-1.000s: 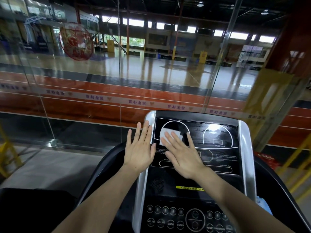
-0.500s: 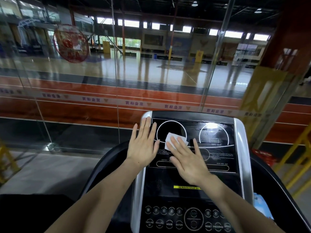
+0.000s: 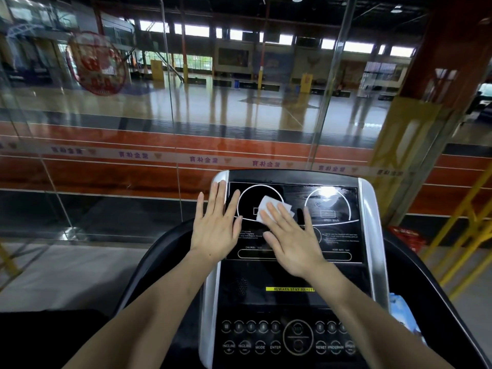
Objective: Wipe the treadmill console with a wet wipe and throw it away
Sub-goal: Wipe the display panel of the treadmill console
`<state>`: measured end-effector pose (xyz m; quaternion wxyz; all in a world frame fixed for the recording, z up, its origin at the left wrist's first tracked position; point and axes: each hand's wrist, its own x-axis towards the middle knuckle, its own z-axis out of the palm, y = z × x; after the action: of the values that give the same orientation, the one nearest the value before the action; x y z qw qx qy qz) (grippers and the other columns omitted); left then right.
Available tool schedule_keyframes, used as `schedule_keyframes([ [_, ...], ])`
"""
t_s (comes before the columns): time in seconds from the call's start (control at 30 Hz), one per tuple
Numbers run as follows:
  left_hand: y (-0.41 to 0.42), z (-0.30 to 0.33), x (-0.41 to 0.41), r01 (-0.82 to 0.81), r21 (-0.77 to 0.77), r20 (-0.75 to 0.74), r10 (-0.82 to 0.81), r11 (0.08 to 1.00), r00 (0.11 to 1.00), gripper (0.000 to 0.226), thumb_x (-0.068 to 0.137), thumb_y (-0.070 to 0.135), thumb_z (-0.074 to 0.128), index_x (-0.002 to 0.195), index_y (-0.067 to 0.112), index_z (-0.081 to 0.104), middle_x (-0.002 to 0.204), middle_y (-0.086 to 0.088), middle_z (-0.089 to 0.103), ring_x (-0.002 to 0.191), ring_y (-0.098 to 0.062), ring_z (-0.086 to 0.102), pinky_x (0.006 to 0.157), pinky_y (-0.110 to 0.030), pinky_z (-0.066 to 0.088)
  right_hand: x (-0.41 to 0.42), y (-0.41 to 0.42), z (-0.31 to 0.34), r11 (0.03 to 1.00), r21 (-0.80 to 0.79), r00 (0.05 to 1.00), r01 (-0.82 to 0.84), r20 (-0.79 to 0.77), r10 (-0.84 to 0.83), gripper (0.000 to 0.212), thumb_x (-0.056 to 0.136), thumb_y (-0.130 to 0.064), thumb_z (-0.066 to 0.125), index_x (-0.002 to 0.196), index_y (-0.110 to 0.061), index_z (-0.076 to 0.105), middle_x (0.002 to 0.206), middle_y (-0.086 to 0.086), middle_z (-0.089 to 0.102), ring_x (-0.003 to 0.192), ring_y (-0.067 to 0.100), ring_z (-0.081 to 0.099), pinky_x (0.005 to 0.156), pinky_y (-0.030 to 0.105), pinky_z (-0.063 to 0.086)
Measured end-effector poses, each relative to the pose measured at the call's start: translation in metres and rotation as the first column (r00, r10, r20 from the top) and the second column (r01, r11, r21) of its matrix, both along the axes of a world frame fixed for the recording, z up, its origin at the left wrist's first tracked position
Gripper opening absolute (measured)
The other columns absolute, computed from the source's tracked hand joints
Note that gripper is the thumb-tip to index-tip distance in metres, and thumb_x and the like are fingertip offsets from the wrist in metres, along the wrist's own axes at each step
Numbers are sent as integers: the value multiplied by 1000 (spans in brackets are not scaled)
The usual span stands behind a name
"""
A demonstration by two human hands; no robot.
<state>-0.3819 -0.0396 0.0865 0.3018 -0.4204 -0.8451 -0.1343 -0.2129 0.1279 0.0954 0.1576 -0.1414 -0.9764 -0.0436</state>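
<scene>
The treadmill console (image 3: 338, 233) is a black glossy panel with silver side rails, in the lower middle of the head view. A white wet wipe (image 3: 269, 206) lies flat on its left dial. My right hand (image 3: 290, 241) presses the wipe down with straight, spread fingers; the fingertips cover the wipe's lower part. My left hand (image 3: 217, 225) rests flat, fingers straight, on the console's left silver rail and the screen's left edge, holding nothing.
A button panel (image 3: 287, 339) fills the console's lower part. A blue and white packet (image 3: 402, 312) sits in the right side tray. Glass wall panels (image 3: 106, 155) stand just beyond the treadmill. Yellow railings (image 3: 463, 235) stand to the right.
My right hand has slid the wipe about on the left dial, shifting slightly right and down. My left hand stays flat on the left rail.
</scene>
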Motion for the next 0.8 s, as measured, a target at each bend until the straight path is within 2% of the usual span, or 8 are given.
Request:
schedule_keyframes([
  [0.07,0,1,0,-6,-7,3,6,1000,1000,64,108,47,21,166,21,15,174,-16,-1,161,-29,-9,128,-60,10,-1,19,16,997,-25,997,70,-20,-71,68,102,-63,-10,165,-42,-1,172,-18,-9,158,5,-16,124,60,-18],
  [0.23,0,3,1,2,-12,24,-2,1000,1000,64,108,47,20,166,21,16,174,-16,0,161,-29,-10,128,-59,11,-13,20,23,965,-163,973,204,-80,-219,64,105,-60,0,166,-38,-2,171,-17,-17,158,6,-20,125,59,-17],
  [0.3,1,2,0,0,-1,34,0,1000,999,64,107,46,22,165,20,18,174,-15,2,161,-29,-8,128,-60,12,-25,0,21,969,-179,978,173,-87,-191,62,107,-58,4,166,-38,-1,171,-16,-16,159,8,-17,125,60,-17],
  [0.43,1,3,0,-9,-16,33,10,1000,999,64,107,48,22,165,21,18,174,-14,1,161,-28,-9,128,-59,11,-28,-2,21,994,-74,994,82,-66,-87,64,105,-59,3,167,-38,4,173,-15,-8,157,4,-16,124,60,-18],
  [0.53,0,5,1,-12,-50,36,14,999,999,65,107,49,19,165,22,19,174,-14,1,161,-30,-10,128,-60,11,1,39,17,973,-101,966,209,-132,-222,65,103,-59,-1,165,-41,2,172,-17,-11,156,2,-16,125,60,-14],
  [0.6,1,7,2,-19,-71,41,22,997,999,65,106,50,19,164,21,22,175,-13,4,161,-32,-8,127,-61,11,20,60,17,934,-179,924,310,-174,-340,62,105,-58,0,165,-42,0,173,-18,-11,156,2,-18,126,58,-16],
  [0.7,4,10,7,-27,-84,39,30,996,999,65,106,50,19,164,22,22,175,-11,5,161,-33,-4,127,-62,7,12,50,19,885,-298,886,357,-190,-422,62,108,-55,3,167,-38,3,173,-15,-9,158,5,-17,126,58,-15],
  [0.8,11,15,12,2,-94,3,-2,996,1000,64,106,49,19,164,22,24,175,-8,9,161,-32,-1,126,-64,6,-14,18,23,925,-259,927,277,-182,-328,68,103,-56,-3,167,-37,6,174,-14,-6,160,9,-11,126,59,-12],
])
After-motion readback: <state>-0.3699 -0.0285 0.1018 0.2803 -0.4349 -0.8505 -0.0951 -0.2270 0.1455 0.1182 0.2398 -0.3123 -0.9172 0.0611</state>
